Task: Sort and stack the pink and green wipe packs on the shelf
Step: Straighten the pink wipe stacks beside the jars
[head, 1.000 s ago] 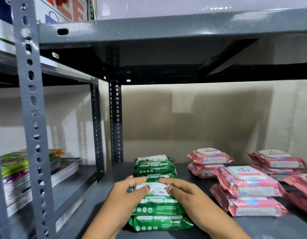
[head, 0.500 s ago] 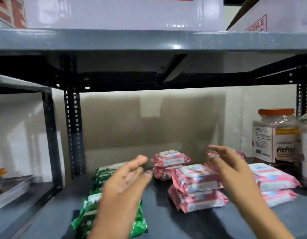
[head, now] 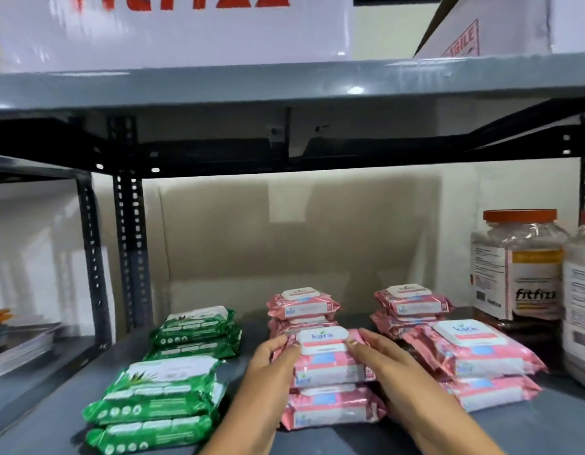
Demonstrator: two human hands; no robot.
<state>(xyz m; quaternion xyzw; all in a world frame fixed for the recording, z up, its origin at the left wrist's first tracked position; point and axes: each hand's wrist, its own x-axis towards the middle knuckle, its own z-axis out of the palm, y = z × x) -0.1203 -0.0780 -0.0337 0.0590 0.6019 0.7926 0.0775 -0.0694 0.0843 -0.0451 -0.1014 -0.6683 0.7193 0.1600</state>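
Two stacks of green wipe packs stand at the left of the grey shelf (head: 531, 431), one in front (head: 156, 399) and one behind (head: 196, 330). Right of them are several pink stacks: front middle (head: 330, 408), back middle (head: 301, 305), back right (head: 412, 300) and front right (head: 475, 356). My left hand (head: 271, 362) and my right hand (head: 386, 366) press on the two ends of the top pink pack (head: 330, 366) of the front middle stack. Both thumbs touch its white lid.
Two clear jars with orange lids (head: 514, 267) stand at the right end of the shelf. The upper shelf board (head: 284, 80) carries white boxes (head: 173, 27) close overhead. A perforated upright (head: 127, 224) bounds the left; books (head: 18, 343) lie in the neighbouring bay.
Both hands left the front green stack, rose and swung right, and now rest on the top pack of the front middle pink stack. The view has shifted right too.
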